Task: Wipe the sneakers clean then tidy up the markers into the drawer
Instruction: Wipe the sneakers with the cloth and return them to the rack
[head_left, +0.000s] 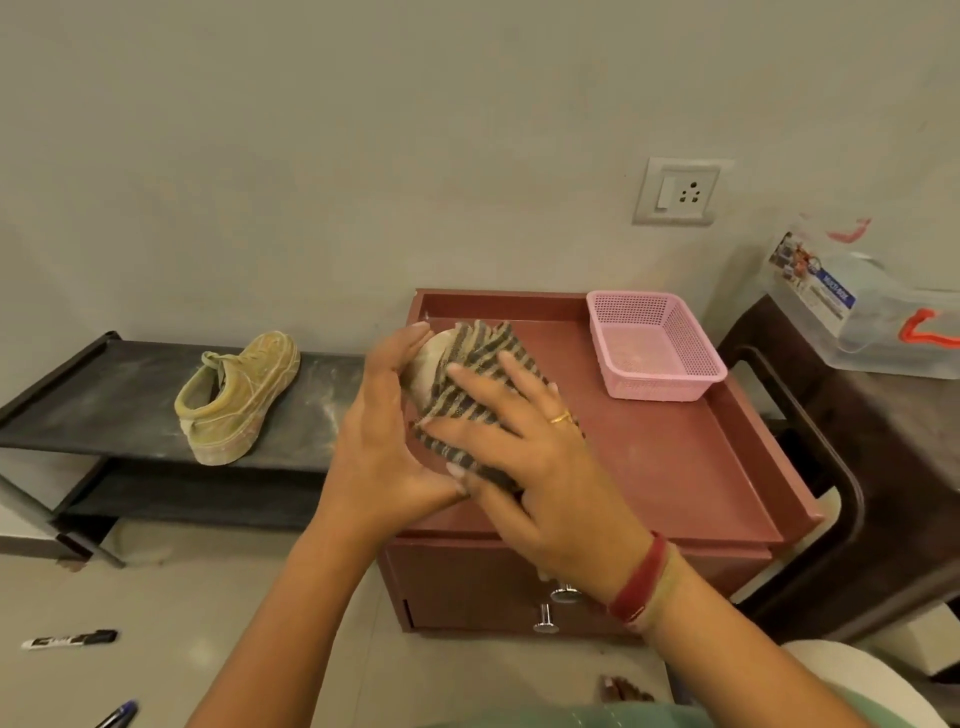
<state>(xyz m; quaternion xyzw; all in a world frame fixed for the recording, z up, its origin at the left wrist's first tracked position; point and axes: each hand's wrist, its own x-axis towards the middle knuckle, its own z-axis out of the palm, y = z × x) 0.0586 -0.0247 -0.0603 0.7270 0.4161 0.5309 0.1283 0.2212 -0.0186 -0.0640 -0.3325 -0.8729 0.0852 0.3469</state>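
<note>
Left hand (384, 441) holds sneaker (427, 364) — right hand (540, 467) presses striped cloth (478, 353) on it.

We see a dark-and-tan striped cloth (470, 395), an olive-tan sneaker (239, 397), a pink basket (655, 387), a reddish-brown cabinet (691, 457).

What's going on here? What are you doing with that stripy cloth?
A person is cleaning a shoe. The left hand holds a sneaker above the reddish cabinet, and the right hand presses a striped cloth flat against it. The second sneaker sits on the dark rack and looks dusty. A black marker and a blue-capped one lie on the floor, not yet put away.
</note>
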